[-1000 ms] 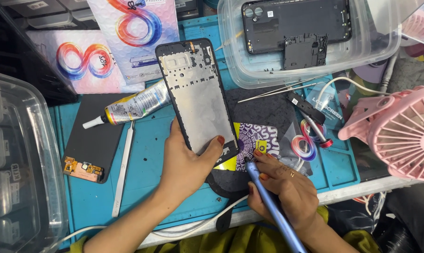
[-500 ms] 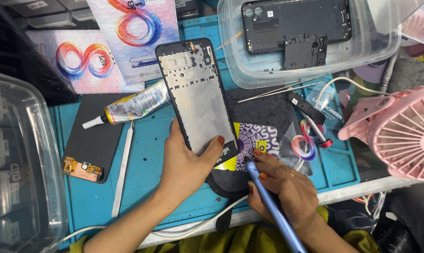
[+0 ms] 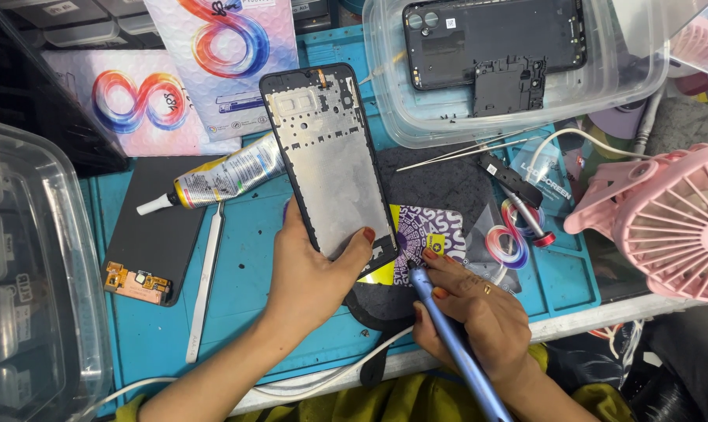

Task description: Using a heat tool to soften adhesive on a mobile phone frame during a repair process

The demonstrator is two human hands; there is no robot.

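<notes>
Gripping black-framed phone screen assembly [image 3: 332,160] at centre frame, left hand [image 3: 311,273] clamped on; right hand [image 3: 479,316] clamped around blue pen-shaped tool [image 3: 455,344] lower right.

left hand [image 3: 311,273] fingers curled in a grip, right hand [image 3: 475,312] fisted

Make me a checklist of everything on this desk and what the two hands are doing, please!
Surface: blue work mat, crowded.
Job's things: phone frame, tilted; blue pen-shaped tool, tip at the frame's lower corner.
Clutter: glue tube, white spudger, dark screen panel, clear tub holding a phone back cover, printed packets.
Grippers: left hand grips the frame; right hand grips the tool.
Cables: white cable along the mat's near edge.
Surroundings: pink fan right, clear box left.
</notes>
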